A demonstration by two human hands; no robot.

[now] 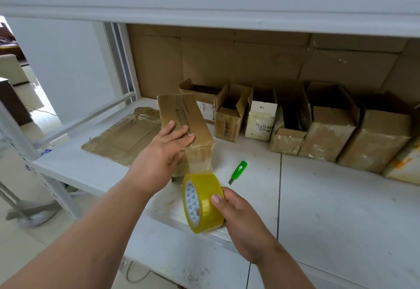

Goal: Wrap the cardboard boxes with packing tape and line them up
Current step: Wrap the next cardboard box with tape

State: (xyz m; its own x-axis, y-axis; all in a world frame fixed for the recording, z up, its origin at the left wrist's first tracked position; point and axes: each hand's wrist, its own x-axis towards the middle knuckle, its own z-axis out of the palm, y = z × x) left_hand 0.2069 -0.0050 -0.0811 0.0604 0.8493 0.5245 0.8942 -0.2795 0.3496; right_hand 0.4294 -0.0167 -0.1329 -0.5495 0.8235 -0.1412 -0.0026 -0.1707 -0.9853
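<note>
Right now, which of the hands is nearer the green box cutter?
Right. The right hand, holding the tape roll, sits just below the green box cutter; the left hand lies farther left, resting on the cardboard box.

Yellow tape roll (203, 202), green cutter (238, 172), brown box (184, 116), white shelf (341, 209)

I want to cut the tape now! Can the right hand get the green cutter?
Probably not yet: the green cutter lies in the open on the white shelf, but the right hand grips the tape roll.

White shelf (341, 209), cardboard boxes (327, 127) (open-topped), green cutter (238, 172), flattened cardboard (122, 138)
</note>
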